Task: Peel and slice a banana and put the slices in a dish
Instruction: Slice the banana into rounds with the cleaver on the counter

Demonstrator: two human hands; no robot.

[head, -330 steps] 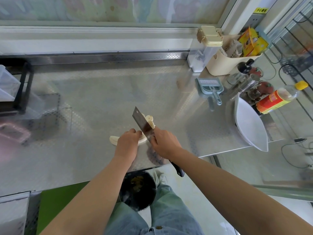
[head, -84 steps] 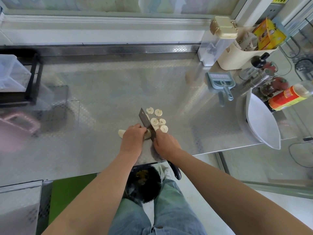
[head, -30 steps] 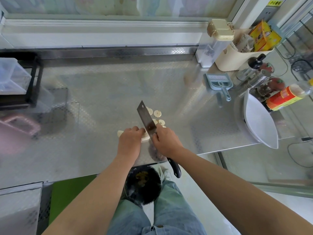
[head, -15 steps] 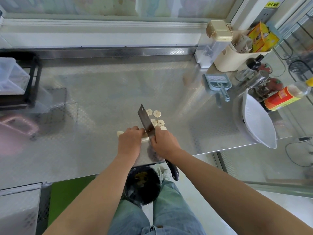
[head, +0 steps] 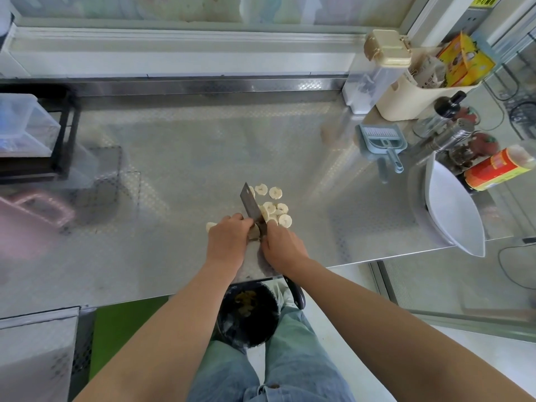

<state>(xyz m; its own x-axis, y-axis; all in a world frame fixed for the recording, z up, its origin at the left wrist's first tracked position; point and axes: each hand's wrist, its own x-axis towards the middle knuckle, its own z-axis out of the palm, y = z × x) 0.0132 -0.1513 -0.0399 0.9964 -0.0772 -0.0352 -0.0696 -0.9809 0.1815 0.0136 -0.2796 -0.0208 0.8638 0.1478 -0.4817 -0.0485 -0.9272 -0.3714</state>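
Note:
A peeled banana (head: 211,226) lies on the steel counter (head: 179,158), mostly covered by my left hand (head: 227,240), which presses it down. Only its pale left tip shows. My right hand (head: 282,246) grips a cleaver (head: 251,207) whose blade stands on the banana right beside my left fingers. Several round banana slices (head: 274,208) lie scattered on the counter just right of the blade. A white pointed dish (head: 455,216) rests at the counter's right edge, apart from both hands.
A blue hand brush and dustpan (head: 383,140), a cream caddy (head: 412,94), a clear canister (head: 374,76) and bottles (head: 499,169) crowd the back right. A black rack with a clear bin (head: 26,126) stands left. A black bin (head: 248,313) sits below the counter edge between my knees.
The cleaver has come down from a raised tilt onto the banana. More slices lie beside the blade than earlier, and the uncut piece under my left hand is shorter.

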